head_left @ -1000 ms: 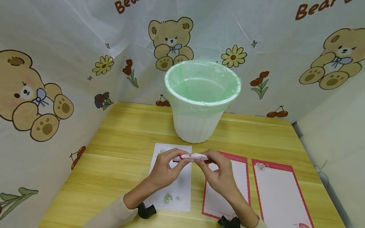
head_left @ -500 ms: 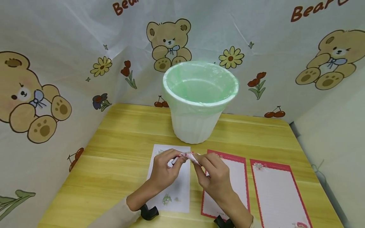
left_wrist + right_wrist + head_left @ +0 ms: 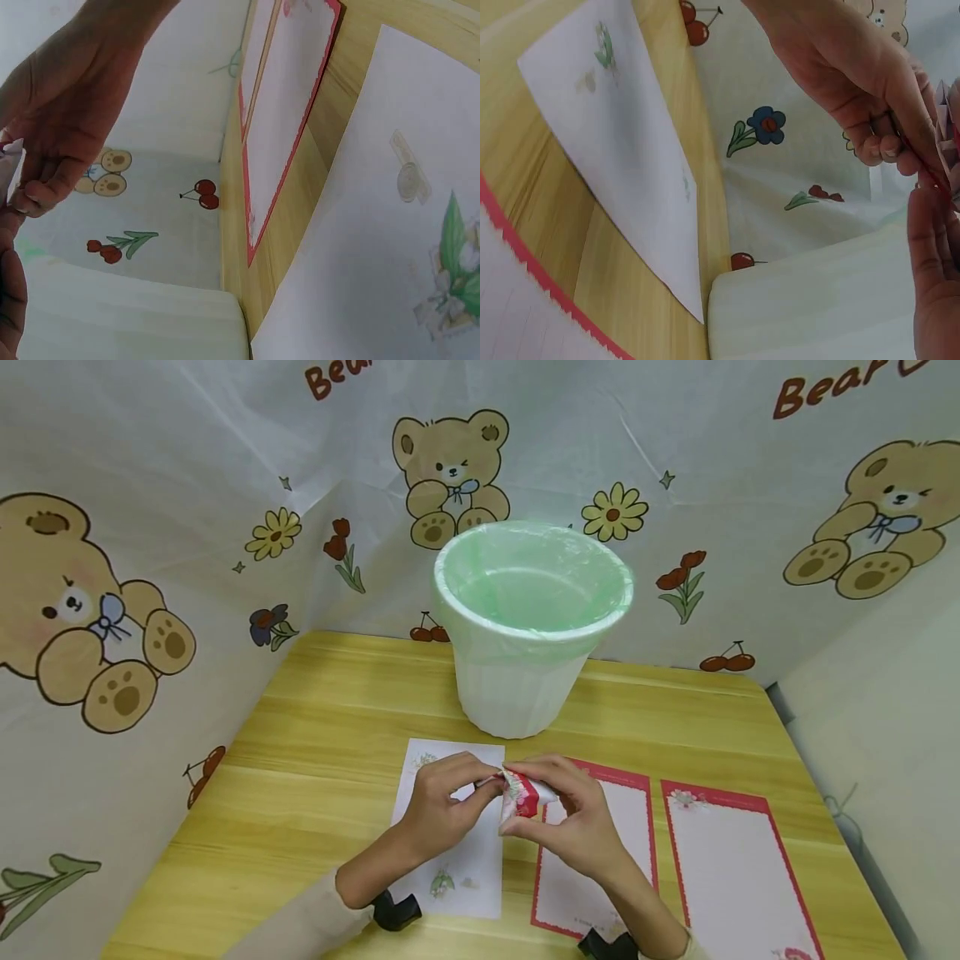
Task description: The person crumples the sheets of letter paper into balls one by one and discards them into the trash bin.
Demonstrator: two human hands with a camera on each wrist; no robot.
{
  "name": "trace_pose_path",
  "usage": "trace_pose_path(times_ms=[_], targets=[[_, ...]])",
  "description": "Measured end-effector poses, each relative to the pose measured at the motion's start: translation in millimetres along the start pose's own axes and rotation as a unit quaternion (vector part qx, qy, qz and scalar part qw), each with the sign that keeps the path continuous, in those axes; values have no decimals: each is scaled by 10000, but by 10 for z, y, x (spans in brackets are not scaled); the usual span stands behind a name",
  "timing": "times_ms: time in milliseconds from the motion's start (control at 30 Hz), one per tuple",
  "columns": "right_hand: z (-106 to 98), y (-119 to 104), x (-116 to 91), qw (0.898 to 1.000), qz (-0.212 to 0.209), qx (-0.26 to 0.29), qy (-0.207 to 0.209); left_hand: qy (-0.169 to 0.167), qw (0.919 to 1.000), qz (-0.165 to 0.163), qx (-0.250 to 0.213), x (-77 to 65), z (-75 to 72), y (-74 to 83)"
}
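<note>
Folded paper (image 3: 520,795), white with red and floral print, is held up in front of the bucket, above the tabletop (image 3: 352,702). On the bucket's near side, the left hand (image 3: 437,803) pinches the paper's left end, thumb and forefinger closed tightly over it. The right hand (image 3: 581,820) has its fingers parted more widely: the thumb supports the near edge and the fingertips bear on the far edge, with the paper filling the gap. Its remaining fingers are partly hidden.

Lying flat below are three sheets: a white sheet (image 3: 480,881) with green floral motifs, in front of the bucket and slightly left; a red-bordered sheet (image 3: 570,881), in front and slightly right; and a second red-bordered sheet (image 3: 738,877), farther to the right of the bucket.

Beyond them, the white bucket (image 3: 517,689) stands upright, its green plastic liner (image 3: 517,597) folded out over the rim. Behind the bucket hangs pale cloth (image 3: 547,452) printed with bears (image 3: 450,447), flowers (image 3: 615,512), cherries (image 3: 727,662) and brown lettering (image 3: 813,395), partly cut off.
</note>
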State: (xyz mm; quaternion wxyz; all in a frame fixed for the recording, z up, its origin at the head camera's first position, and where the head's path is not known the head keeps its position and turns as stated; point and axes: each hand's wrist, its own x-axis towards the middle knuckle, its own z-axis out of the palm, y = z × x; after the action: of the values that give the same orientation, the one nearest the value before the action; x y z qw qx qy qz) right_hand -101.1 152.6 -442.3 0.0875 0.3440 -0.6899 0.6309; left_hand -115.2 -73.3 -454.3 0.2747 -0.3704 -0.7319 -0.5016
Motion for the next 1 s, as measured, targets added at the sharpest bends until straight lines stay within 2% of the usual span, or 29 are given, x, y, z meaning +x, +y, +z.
trace_pose_path(times_ms=[133,367,467,567,700,833,1000], targets=[[0,17,-7,9998,-122,58,137,-210,9996,129,166,19,14,15],[-59,26,-9,9996,-288,25,47,-704,9975,-24,-49,1,-11,7],[-59,25,-7,9994,-300,-191,-14,-1034,9944,-161,-179,-11,-39,9],[-66,27,-11,9978,-466,-474,-10,-1399,9895,-269,-250,-16,-71,16],[-86,53,-17,9957,-725,-554,135,-1763,9829,-402,-335,-21,-110,38],[-96,92,-25,9952,-832,-434,290,-1907,9800,-386,-415,-28,-115,78],[-84,112,-30,9954,-845,-344,304,-1835,9818,-361,-321,-27,-83,101]])
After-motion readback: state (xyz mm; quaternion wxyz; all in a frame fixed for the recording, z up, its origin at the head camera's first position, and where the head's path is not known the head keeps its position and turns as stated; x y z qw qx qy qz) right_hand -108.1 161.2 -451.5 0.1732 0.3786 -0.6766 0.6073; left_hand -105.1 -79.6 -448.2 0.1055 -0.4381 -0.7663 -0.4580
